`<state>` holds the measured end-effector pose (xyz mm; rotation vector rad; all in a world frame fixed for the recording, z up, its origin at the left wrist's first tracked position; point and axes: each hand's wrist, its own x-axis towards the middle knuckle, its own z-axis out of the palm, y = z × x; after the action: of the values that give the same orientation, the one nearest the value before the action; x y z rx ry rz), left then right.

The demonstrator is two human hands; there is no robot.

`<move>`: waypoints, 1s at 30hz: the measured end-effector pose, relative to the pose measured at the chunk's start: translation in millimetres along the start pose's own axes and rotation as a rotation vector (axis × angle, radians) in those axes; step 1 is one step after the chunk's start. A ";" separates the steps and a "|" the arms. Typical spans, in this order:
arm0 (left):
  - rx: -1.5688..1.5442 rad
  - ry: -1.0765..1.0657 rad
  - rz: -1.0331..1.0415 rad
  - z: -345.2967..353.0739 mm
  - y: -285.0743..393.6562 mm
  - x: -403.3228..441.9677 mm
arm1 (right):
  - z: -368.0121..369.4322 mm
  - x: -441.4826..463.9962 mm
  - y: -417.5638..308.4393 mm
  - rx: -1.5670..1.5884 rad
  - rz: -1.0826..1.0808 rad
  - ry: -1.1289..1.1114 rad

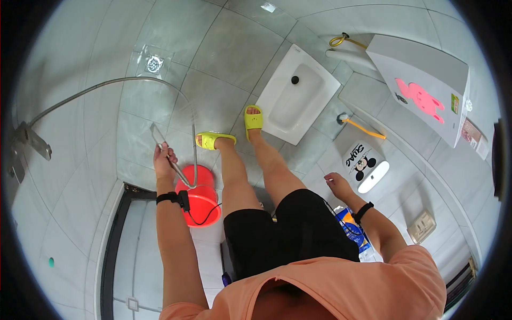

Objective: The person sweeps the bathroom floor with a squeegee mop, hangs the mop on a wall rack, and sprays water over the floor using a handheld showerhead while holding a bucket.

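Observation:
My left hand [165, 155] is wrapped round the handle of a hand shower [157, 134]. Its flat rectangular head points up and away over the floor. From the handle a metal shower hose [194, 146] loops over a red bucket [205, 205] and back to the wall at left. My right hand [340, 186] hangs in the air with loosely bent fingers apart, and nothing shows in it. Closest to it is a white wall box [368, 166] with a cartoon mouse. Below its wrist stands a blue and yellow package [352, 230], partly hidden by my leg.
A white squat pan [272, 93] lies in the tiled floor ahead of my yellow-green slippers [216, 140]. The floor drain [154, 64] is farther left. On the right wall are a grey cistern box [421, 69] and a yellow hose [365, 129]. A dark door frame [113, 245] is at lower left.

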<state>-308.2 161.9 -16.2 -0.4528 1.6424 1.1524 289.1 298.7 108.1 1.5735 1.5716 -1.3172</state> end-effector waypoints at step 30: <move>-0.164 -0.052 0.068 62.3 104.5 144.7 | 100.8 -5.1 -69.3 0.371 0.216 0.012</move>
<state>-411.6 298.2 -96.7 -0.4698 1.5356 1.3453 198.4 217.9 92.8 1.9135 1.1678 -1.5381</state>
